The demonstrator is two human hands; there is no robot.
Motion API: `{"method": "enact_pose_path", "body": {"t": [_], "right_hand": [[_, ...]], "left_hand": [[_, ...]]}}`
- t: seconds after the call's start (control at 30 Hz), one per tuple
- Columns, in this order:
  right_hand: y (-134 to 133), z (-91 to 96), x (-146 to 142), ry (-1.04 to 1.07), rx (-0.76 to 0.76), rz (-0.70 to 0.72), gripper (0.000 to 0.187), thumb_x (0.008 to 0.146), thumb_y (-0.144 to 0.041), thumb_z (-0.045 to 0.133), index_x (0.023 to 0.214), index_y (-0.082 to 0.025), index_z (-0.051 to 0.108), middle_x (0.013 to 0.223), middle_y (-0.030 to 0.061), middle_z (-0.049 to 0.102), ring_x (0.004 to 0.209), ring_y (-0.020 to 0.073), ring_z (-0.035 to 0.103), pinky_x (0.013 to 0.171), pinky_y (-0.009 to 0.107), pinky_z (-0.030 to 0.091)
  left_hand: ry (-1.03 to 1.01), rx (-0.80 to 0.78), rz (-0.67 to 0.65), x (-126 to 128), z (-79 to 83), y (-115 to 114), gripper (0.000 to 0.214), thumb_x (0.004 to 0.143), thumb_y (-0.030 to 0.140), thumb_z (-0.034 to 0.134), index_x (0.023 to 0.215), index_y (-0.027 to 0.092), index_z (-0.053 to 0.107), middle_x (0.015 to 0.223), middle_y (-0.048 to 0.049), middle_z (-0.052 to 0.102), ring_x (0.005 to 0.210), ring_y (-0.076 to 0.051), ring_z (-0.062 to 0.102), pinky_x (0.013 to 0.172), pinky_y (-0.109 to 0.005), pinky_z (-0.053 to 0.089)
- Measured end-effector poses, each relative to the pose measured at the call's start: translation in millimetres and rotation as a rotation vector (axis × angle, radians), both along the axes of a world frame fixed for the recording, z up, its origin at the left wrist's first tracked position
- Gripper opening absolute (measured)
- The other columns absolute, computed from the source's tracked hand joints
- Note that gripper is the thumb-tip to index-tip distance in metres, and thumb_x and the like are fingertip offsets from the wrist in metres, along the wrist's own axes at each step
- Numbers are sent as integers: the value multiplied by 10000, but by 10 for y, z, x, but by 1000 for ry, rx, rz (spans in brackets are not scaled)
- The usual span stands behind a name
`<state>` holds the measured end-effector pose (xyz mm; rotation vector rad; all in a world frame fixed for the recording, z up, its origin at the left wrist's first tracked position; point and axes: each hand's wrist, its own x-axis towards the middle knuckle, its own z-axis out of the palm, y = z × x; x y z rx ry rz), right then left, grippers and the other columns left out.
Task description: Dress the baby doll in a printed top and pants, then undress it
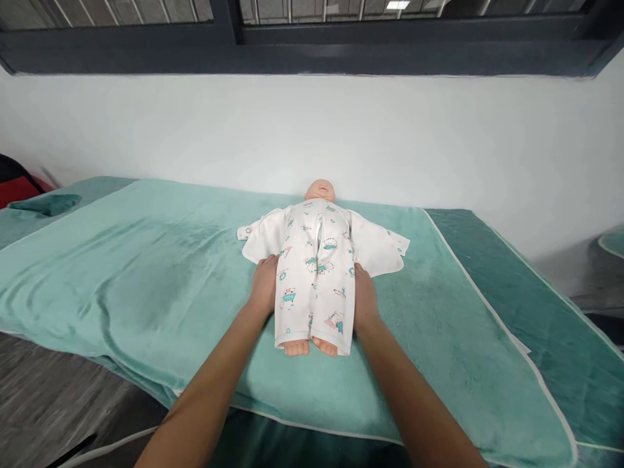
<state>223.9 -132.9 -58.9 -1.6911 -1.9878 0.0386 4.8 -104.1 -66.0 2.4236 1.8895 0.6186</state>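
A baby doll (pixel 319 190) lies on its back on a teal towel (pixel 160 273), head toward the wall, bare feet toward me. It wears a white printed romper (pixel 314 273) whose sleeves spread out flat to both sides. My left hand (pixel 264 284) presses against the doll's left flank at hip height, fingers closed round the side of the body. On the opposite flank my right hand (pixel 364 296) grips the same way. Both hands hold the doll's trunk between them.
The towel covers a padded table with a darker teal sheet (pixel 536 305) at the right. A folded dark green cloth (pixel 46 205) lies at the far left. A white wall (pixel 312 130) runs directly behind the doll's head, under a dark window frame.
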Motion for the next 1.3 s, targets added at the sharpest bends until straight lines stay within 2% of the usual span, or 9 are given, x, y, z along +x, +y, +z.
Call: {"method": "enact_pose_path", "body": {"t": [0.2,0.43,0.57,0.7,0.97,1.13,1.23,1.3], "right_hand": [[22,-45,34,-34,43,33,158,862,-130,538,859,-207,676,932,94,723,929,262,622,822,357,435],[31,-54,97,-9,28,57,185,895,-121,518,869,-203,683,964,84,728,929,242,618,800,329,431],[8,5,107,-44,2,6,173,940,-167,529,815,-195,645,937,90,705,908,237,588,779,323,405],[-43,43,130,-102,-2,-56,170,972,-202,518,864,-201,650,978,92,698,958,248,572,765,331,368],[-41,100,210,-146,-91,-70,247,921,-122,476,796,-203,673,837,85,737,884,244,643,783,344,343],[-49,86,189,-35,-123,-125,258,850,-98,455,739,-206,661,829,84,750,827,233,662,748,331,351],[-12,26,265,180,-64,-157,272,848,-115,417,790,-216,663,850,61,739,822,218,647,729,312,385],[59,-10,398,269,11,-202,272,837,-132,418,875,-208,676,932,75,730,888,229,635,772,322,421]], "left_hand": [[-1,7,2,-27,-22,-1,241,930,118,451,873,188,675,930,-104,710,929,-264,646,810,-366,439],[-55,35,-18,-88,-66,20,218,957,219,460,822,178,627,909,-117,692,884,-277,619,765,-371,443],[-120,26,-23,-127,-91,47,219,939,229,466,738,207,548,826,-91,665,824,-254,589,726,-353,423],[-165,5,-32,-132,-98,61,269,914,201,452,647,227,470,744,-69,636,770,-233,556,717,-348,412],[-250,-8,31,-105,-63,38,249,864,175,474,620,222,459,691,-47,610,754,-218,531,685,-334,377],[-286,13,49,-93,-62,25,239,839,176,482,609,223,433,672,-38,584,743,-211,518,668,-334,360],[-332,23,66,-88,-60,16,225,831,187,474,610,222,457,664,-38,578,743,-214,528,668,-336,368],[-397,28,97,-103,-61,21,195,820,172,456,643,219,524,696,-40,611,772,-218,557,689,-334,398]]}}
